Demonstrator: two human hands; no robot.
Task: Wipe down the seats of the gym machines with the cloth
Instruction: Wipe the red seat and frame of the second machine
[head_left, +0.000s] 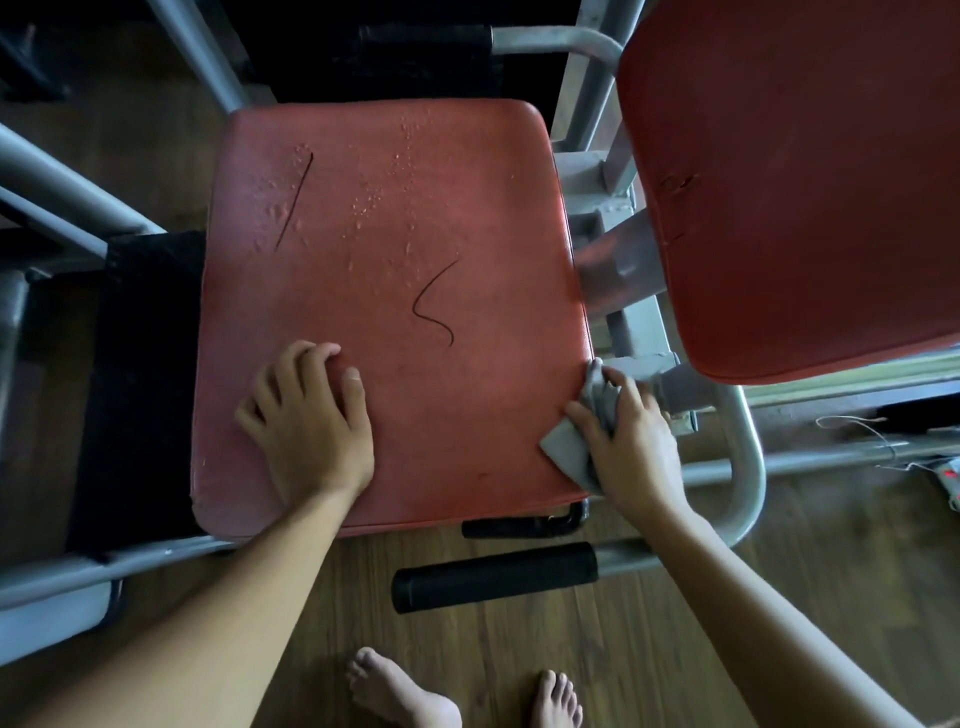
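Bare feet (400, 691) stand below. Left hand (311, 421) rests palm-down, fingers curled, empty, on the red seat (395, 218); right hand (631, 447) clutches the grey cloth (566, 447) at its edge, partly hiding it.

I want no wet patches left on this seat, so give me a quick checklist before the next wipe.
1. Cloth gripped in right hand: ok.
2. Cloth on the red seat: ok, at its right edge.
3. Left hand bracing the seat: ok, flat on the near-left part.
4. Droplets wiped: not ok, far half is beaded.
5. Dark curved marks removed: not ok.
6. Cloth damp enough: cannot tell.
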